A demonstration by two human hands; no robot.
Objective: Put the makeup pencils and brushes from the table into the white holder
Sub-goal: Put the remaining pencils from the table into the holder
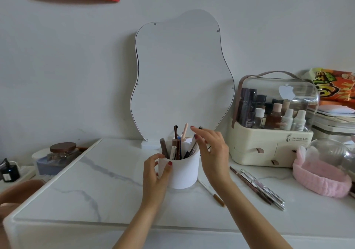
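Hands: left grips white holder | right loose above rim | table: four pencils

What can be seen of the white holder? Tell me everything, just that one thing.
The white holder is a plain matte cylinder, open at the top, standing upright on the marble-look table in front of the wavy mirror. It is crowded with makeup pencils and brushes leaning at different angles, their ends sticking above the rim. The left hand grips its left wall, thumb on the front. The right hand is at its right rim, fingers above the opening.
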